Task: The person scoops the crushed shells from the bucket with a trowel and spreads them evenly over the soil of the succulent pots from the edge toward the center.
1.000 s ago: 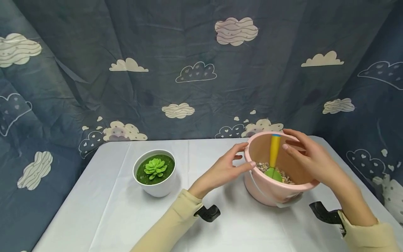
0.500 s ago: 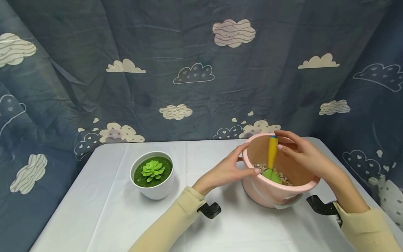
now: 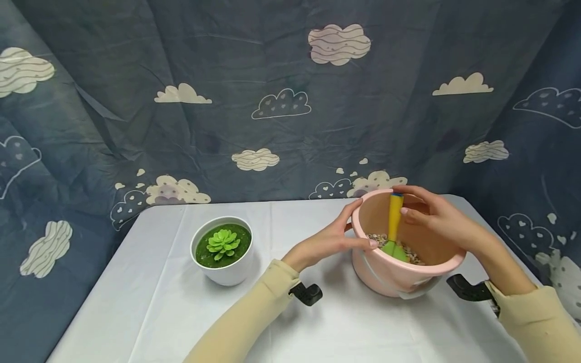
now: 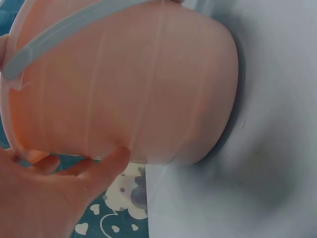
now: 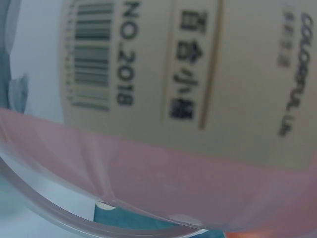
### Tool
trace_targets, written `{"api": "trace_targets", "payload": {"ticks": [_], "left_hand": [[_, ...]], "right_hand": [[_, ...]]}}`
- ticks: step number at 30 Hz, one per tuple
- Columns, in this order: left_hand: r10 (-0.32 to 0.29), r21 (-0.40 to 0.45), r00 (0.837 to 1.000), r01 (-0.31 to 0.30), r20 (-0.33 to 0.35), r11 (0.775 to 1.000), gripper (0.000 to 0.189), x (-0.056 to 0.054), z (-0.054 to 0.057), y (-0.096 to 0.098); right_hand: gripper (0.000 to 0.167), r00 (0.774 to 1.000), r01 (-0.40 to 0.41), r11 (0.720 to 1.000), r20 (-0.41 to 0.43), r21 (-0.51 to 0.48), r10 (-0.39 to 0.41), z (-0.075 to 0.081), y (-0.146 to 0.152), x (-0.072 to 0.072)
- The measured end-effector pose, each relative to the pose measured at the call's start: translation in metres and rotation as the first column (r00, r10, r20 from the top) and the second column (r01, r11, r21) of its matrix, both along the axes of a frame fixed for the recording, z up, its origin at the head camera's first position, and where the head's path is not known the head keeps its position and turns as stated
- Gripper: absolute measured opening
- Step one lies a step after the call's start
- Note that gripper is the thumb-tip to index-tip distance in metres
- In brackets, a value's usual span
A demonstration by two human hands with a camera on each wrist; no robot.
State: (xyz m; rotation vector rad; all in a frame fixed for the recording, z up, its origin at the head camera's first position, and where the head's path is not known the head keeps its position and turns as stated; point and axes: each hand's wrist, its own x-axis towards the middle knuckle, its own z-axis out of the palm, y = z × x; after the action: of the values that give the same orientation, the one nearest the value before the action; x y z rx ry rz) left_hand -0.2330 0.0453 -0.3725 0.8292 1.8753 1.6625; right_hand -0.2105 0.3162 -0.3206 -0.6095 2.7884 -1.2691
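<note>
A pink bucket with a pale carrying handle stands on the table at the right. My left hand holds its left side, thumb at the near rim and fingers spread along the wall; the left wrist view shows those fingers against the wall. Inside, a toy trowel with a yellow grip, blue end and green blade stands upright in small pebbles. My right hand reaches over the bucket's right side, index fingertip just behind the trowel's top and thumb tip close beside its grip.
To the left stands a white pot holding a green succulent. A white cloth covers the table. Behind it hangs a dark blue curtain with cloud prints. A printed label fills the right wrist view.
My left hand has come in from the left onto the bucket's wall and rim. My right hand has shifted left, its thumb and index finger now closer to the trowel's grip.
</note>
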Motion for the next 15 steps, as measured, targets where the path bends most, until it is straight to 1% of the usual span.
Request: {"api": "trace_targets", "payload": {"ticks": [3, 7, 9, 12, 15], "left_hand": [[-0.006, -0.011, 1.000, 0.007, 0.005, 1.000, 0.091, -0.0021, 0.0011, -0.0010], [-0.027, 0.005, 1.000, 0.027, 0.013, 1.000, 0.093, -0.0050, 0.0017, -0.0007], [-0.033, 0.011, 0.999, 0.033, 0.007, 0.999, 0.093, -0.0061, 0.0016, -0.0004], [-0.022, -0.001, 1.000, 0.022, -0.006, 1.000, 0.092, -0.0069, 0.0018, -0.0007], [-0.016, -0.006, 1.000, 0.016, -0.013, 1.000, 0.092, -0.0075, 0.0019, -0.0009]], "right_hand": [[0.056, 1.000, 0.005, 1.000, -0.012, -0.001, -0.005, -0.0015, -0.0005, -0.0007], [0.055, 0.999, 0.023, 1.000, -0.039, -0.005, -0.023, -0.0035, -0.0010, -0.0001], [0.054, 0.998, 0.030, 1.000, -0.056, -0.006, -0.030, -0.0039, -0.0015, 0.0004], [0.050, 0.995, 0.045, 0.999, -0.091, 0.006, -0.044, -0.0040, -0.0026, 0.0010], [0.048, 0.992, 0.069, 0.997, -0.105, 0.032, -0.065, -0.0035, -0.0025, 0.0018]]}}
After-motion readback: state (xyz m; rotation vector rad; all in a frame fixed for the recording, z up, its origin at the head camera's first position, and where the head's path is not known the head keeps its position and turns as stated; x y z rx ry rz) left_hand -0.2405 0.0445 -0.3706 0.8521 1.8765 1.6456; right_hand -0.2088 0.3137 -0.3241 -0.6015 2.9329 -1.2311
